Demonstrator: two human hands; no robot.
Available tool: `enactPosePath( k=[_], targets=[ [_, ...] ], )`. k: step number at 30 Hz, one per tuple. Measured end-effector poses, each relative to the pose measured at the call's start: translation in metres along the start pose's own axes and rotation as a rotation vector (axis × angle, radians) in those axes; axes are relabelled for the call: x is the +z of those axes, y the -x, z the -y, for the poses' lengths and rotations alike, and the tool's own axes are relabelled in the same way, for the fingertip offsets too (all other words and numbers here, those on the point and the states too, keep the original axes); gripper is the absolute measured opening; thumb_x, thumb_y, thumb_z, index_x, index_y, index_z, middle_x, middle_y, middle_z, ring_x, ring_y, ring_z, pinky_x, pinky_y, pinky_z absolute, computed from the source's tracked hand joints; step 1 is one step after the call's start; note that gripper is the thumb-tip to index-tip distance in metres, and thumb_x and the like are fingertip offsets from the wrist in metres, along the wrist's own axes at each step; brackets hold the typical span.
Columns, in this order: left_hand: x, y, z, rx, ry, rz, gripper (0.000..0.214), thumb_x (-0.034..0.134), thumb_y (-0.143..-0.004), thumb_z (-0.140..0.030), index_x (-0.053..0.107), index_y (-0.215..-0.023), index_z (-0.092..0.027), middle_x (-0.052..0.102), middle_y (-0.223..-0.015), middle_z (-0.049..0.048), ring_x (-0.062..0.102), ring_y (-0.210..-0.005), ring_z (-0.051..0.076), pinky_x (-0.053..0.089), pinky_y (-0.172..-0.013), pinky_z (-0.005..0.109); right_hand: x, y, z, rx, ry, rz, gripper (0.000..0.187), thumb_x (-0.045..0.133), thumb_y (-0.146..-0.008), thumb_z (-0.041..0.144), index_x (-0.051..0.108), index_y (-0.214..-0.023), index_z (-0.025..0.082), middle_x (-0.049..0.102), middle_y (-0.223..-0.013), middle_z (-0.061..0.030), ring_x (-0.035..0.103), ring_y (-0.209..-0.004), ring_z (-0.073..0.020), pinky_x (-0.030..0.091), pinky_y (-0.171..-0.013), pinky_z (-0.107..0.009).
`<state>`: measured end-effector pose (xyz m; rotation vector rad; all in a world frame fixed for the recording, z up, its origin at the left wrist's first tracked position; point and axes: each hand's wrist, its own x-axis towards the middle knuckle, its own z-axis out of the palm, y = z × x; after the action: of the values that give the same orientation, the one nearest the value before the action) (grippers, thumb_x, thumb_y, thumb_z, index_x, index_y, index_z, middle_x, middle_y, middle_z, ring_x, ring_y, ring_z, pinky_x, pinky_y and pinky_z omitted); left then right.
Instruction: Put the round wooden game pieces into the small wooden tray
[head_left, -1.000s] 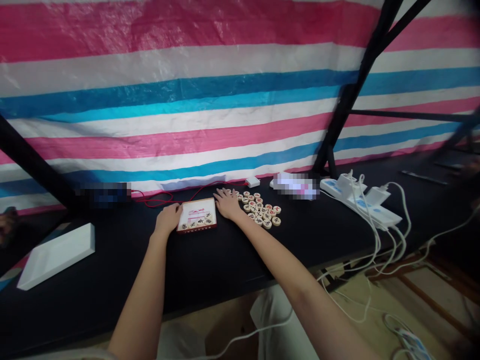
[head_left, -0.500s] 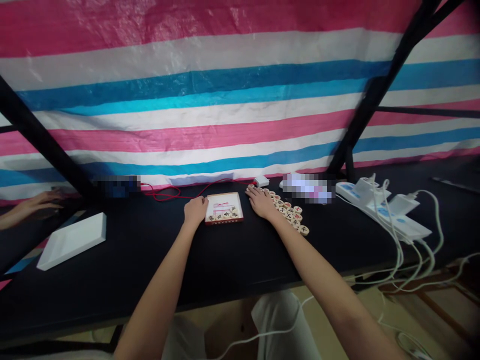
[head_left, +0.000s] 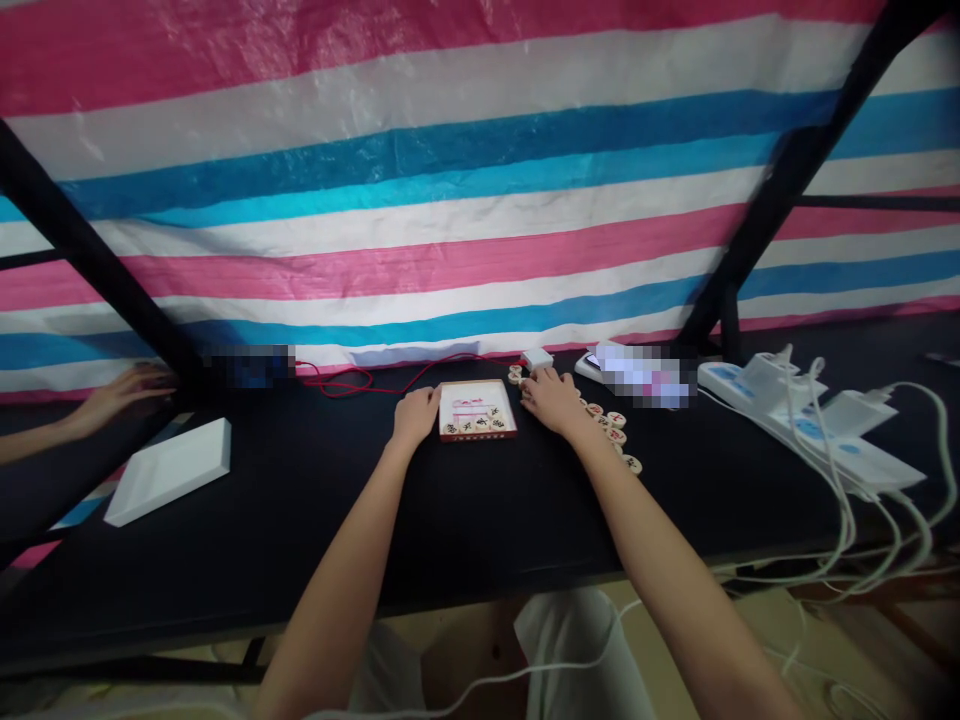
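Note:
My left hand [head_left: 417,415] is closed at the left side of a shallow box [head_left: 445,436], thumb and fingers at its rim. The box has a white inside and a reddish-brown edge. Several Chinese chess pieces [head_left: 481,423] with black characters lie along its near side. Just right of the box, my right hand [head_left: 553,398] rests over a cluster of round wooden Chinese chess pieces [head_left: 616,436], fingers apart and slightly bent. Its palm hides part of the cluster. A pair of loose pieces [head_left: 514,373] shows left of its fingertips.
A white box lid [head_left: 176,470] lies at the left. Behind are a red cable [head_left: 337,381], a white charger [head_left: 537,359] and a blurred phone-like object [head_left: 637,374]. A power strip [head_left: 840,455] with cables stands right. Another person's hand [head_left: 124,395] is far left.
The view has shifted, moving the scene rightward. My left hand and the box have slid slightly right. My right hand has moved right over the pieces, uncovering those at the cluster's far left end.

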<state>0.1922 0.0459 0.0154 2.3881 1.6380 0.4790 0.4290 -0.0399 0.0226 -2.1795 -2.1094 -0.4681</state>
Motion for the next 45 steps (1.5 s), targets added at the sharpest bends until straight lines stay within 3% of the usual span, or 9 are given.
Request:
enactPosePath(
  k=[8, 19, 28, 33, 45],
  targets=[
    [0.002, 0.001, 0.007, 0.148, 0.015, 0.004, 0.044, 0.027, -0.092, -0.039, 0.065, -0.087, -0.017, 0.067, -0.094, 0.0119, 0.061, -0.09, 0.022, 0.039, -0.072, 0.028, 0.005, 0.006, 0.012, 0.207, 0.104, -0.09, 0.029, 0.038, -0.087, 0.015, 0.055, -0.11, 0.007, 0.055, -0.106, -0.0216, 0.048, -0.093, -0.0304, 0.034, -0.075, -0.044],
    [-0.003, 0.001, 0.01, 0.16, 0.019, 0.046, 0.042, 0.028, -0.092, -0.039, 0.064, -0.091, -0.017, 0.067, -0.096, 0.0109, 0.06, -0.091, 0.021, 0.039, -0.072, 0.027, -0.001, 0.004, 0.021, 0.123, 0.053, -0.068, 0.027, 0.041, -0.088, 0.024, 0.055, -0.105, 0.008, 0.057, -0.107, -0.0207, 0.048, -0.097, -0.0327, 0.032, -0.08, -0.046],
    [-0.002, -0.001, 0.009, 0.181, 0.038, 0.053, 0.04, 0.03, -0.091, -0.037, 0.064, -0.091, -0.017, 0.067, -0.099, 0.0104, 0.06, -0.092, 0.021, 0.039, -0.073, 0.027, -0.013, -0.002, 0.018, 0.216, -0.167, -0.149, 0.023, 0.049, -0.084, 0.029, 0.056, -0.099, 0.014, 0.065, -0.093, -0.0124, 0.056, -0.09, -0.0276, 0.033, -0.079, -0.039],
    [-0.004, 0.0, 0.008, 0.183, 0.038, 0.063, 0.04, 0.03, -0.091, -0.037, 0.064, -0.088, -0.017, 0.067, -0.094, 0.0101, 0.06, -0.088, 0.021, 0.039, -0.07, 0.027, -0.021, -0.003, 0.028, 0.032, -0.351, -0.15, 0.02, 0.052, -0.083, 0.033, 0.056, -0.099, 0.02, 0.067, -0.095, -0.0041, 0.059, -0.089, -0.0213, 0.033, -0.079, -0.033],
    [0.0, -0.005, 0.014, 0.195, 0.076, 0.061, 0.039, 0.031, -0.09, -0.039, 0.064, -0.088, -0.018, 0.068, -0.093, 0.0092, 0.061, -0.086, 0.021, 0.039, -0.07, 0.026, -0.021, 0.001, 0.036, -0.227, -0.539, -0.09, 0.019, 0.055, -0.083, 0.037, 0.058, -0.095, 0.022, 0.066, -0.096, -0.0016, 0.058, -0.088, -0.0186, 0.029, -0.082, -0.032]
  ],
)
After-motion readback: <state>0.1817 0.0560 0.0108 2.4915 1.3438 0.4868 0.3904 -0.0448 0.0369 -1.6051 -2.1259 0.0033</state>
